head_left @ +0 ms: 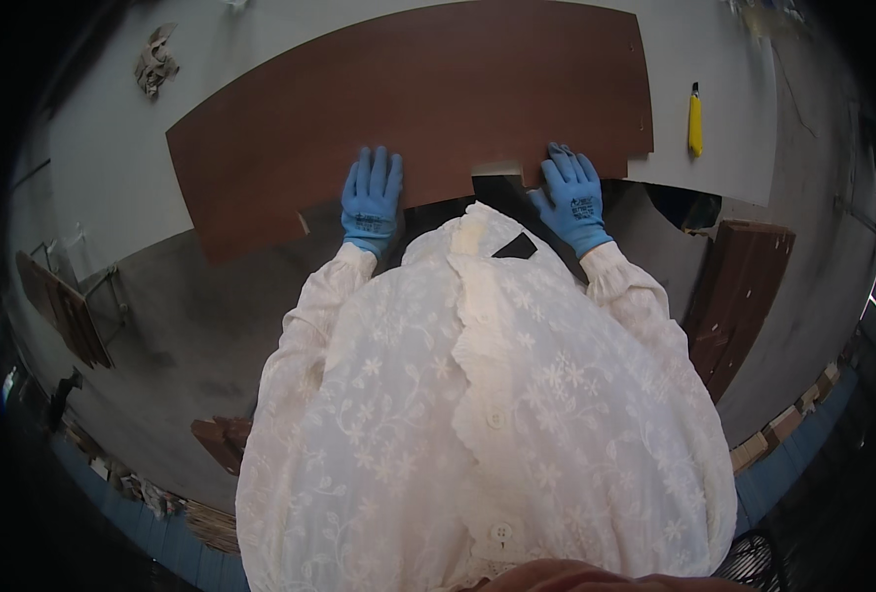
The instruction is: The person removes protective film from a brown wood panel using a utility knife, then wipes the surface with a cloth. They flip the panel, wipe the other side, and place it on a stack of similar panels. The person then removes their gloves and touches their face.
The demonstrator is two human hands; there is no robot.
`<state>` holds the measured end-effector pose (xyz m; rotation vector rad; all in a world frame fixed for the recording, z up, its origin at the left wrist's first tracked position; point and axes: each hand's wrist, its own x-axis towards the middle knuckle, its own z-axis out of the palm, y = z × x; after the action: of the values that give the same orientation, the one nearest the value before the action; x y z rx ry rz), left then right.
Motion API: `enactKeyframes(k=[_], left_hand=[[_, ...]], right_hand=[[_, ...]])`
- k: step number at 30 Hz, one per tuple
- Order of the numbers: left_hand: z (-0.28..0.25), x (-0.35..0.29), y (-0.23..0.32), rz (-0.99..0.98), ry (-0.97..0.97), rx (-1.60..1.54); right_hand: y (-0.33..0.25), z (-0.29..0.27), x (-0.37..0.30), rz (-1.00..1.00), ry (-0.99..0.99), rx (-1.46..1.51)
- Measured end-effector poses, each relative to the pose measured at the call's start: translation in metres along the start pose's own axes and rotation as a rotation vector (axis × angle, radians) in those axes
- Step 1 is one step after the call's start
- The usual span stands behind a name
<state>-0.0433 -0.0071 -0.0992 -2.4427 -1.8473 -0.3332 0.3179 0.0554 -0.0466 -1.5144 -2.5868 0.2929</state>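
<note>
A wide brown sheet (428, 99), smooth and flat, lies across the white tabletop (107, 187). Notches are cut in its near edge, and that edge hangs over the table's front. My left hand (371, 197), in a blue glove, rests on the near edge left of the middle, fingers stretched forward. Farther right, past a cut-out in the edge, my right hand (573, 200), also gloved in blue, lies on the sheet with its fingers extended and thumb apart. Neither hand holds anything.
A yellow utility knife (695, 123) lies on the table right of the sheet. Crumpled paper or cloth (155, 61) sits at the far left. Brown panels (749, 286) stand below the table at right, with more brown panels (71, 308) at left.
</note>
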Motion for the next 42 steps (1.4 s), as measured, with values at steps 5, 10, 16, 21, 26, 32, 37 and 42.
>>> enactKeyframes(k=[5,10,16,21,26,32,37,42], left_hand=[[-0.025,-0.017,0.007,-0.199,-0.056,-0.307],[-0.028,-0.056,0.029,-0.949,0.347,-0.665],[-0.027,-0.056,0.022,-2.044,0.213,-1.361],[-0.013,-0.029,0.019,-1.944,0.355,-1.892],[0.006,-0.031,0.014,-1.898,0.499,-2.059],[-0.001,-0.032,0.013,-1.912,0.453,-2.049],[-0.007,-0.027,0.011,-1.934,0.462,-2.075],[-0.013,-0.017,0.013,-1.924,0.437,-1.991]], right_hand=[[0.010,-0.001,0.007,-0.015,0.101,0.073],[0.027,-0.003,0.027,-0.041,0.181,0.092],[0.047,-0.003,0.075,-0.131,0.230,0.067],[0.061,0.001,0.134,-0.178,0.234,0.005],[0.079,0.008,0.194,-0.208,0.286,-0.077],[0.087,0.030,0.224,-0.232,0.233,-0.125],[0.087,0.036,0.224,-0.231,0.254,-0.094],[0.091,0.026,0.233,-0.221,0.186,-0.078]])
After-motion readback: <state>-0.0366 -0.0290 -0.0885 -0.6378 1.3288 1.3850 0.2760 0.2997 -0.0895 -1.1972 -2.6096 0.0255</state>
